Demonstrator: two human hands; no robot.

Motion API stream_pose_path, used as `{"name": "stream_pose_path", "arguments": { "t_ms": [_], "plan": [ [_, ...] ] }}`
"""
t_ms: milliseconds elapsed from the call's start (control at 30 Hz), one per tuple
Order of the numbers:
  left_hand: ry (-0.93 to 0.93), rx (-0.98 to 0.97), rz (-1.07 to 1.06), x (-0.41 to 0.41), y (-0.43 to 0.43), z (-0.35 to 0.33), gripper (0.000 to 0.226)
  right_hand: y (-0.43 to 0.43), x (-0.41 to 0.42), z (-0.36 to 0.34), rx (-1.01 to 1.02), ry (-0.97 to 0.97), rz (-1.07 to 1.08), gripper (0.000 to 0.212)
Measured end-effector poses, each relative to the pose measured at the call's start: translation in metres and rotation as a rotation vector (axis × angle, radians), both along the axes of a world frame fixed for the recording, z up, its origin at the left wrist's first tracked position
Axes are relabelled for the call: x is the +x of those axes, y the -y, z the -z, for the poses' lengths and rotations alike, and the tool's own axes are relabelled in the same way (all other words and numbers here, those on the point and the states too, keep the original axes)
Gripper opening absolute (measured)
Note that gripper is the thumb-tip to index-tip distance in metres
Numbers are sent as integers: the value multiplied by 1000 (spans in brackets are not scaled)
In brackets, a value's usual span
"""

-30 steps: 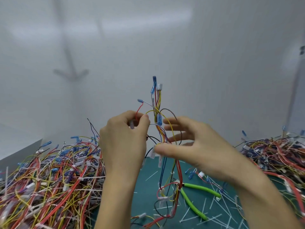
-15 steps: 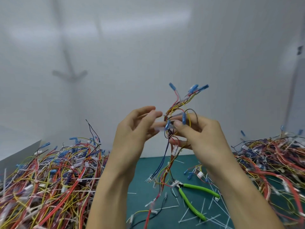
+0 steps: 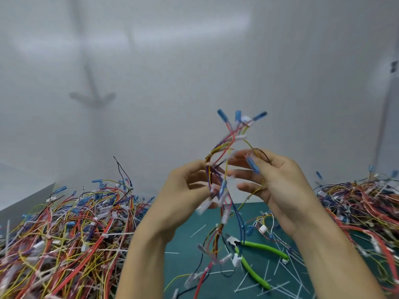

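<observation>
White wall (image 3: pixel 194 61) fills the upper half of the frame. Below it lies a table (image 3: pixel 190 240) with a dark green top, flanked by a big heap of wires (image 3: pixel 64 229) at lower left and a second heap (image 3: pixel 362 203) at the right edge, both cut off by the frame.

Centre frame, raised above the table, the left hand (image 3: pixel 183 195) curls its fingers round the middle of the wire bundle (image 3: pixel 224 147). The right hand (image 3: pixel 278 180) faces it, fingers reaching into the strands and thumb beneath. Motion blur hides whether it actually pinches anything.

The bundle is a loose sheaf of red, yellow, blue and black strands. Blue sleeved terminals and white plugs fan out at its top, and more white plugs dangle from its lower end towards the table.

Green-handled cutters (image 3: pixel 265 249) lie at lower centre-right, their tip partly behind the hanging strands, among white cable-tie offcuts (image 3: pixel 278 270).
</observation>
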State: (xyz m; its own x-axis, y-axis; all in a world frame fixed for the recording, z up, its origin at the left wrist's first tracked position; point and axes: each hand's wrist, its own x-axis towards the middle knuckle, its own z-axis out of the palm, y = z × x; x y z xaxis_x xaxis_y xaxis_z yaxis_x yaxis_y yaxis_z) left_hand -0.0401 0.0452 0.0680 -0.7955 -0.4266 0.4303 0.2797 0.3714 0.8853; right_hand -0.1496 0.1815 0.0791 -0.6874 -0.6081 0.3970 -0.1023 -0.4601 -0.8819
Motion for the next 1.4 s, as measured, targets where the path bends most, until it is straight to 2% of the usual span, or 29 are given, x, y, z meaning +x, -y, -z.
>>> {"name": "stream_pose_path", "arguments": {
  "t_ms": [67,133,200,267,333,400,467,533,667,800,900,1000,1133,1233,1400],
  "plan": [
    [29,-14,79,7,0,-3,26,-3,-1,0,13,1,22,26],
    [15,1,96,9,-1,-6,15,-7,0,0,32,-13,36,39],
    [22,11,15,7,-1,-7,30,-10,0,2,92,-37,100,55],
    [44,14,-48,7,1,-7,42,-9,-4,2,114,13,124,39],
    [63,39,12,9,2,-6,42,-6,-6,-2,109,99,132,18],
    [111,-2,142,12,1,-6,35,-5,-6,-3,82,137,139,17],
    [161,-122,180,12,-1,-6,30,-4,-3,-3,47,142,131,23],
    [175,-212,69,6,-2,-4,28,-4,1,-4,31,131,101,25],
    [108,-263,-93,-8,-11,0,42,-7,4,-6,42,44,10,26],
    [25,-335,-180,-14,-17,-2,10,-9,8,-8,91,-72,-58,18],
    [18,-431,-363,-14,-13,0,15,-14,6,-10,153,-154,29,16],
    [77,-554,-593,-12,-8,1,12,-19,3,-12,138,-152,126,11],
    [122,-693,-675,-12,-4,2,11,-17,4,-11,124,-260,170,15],
    [142,-747,-719,-12,-4,2,14,-12,6,-10,124,-358,250,19],
    [98,-694,-907,-10,-10,-2,16,-14,6,-11,82,-318,247,6]
  ]
}}
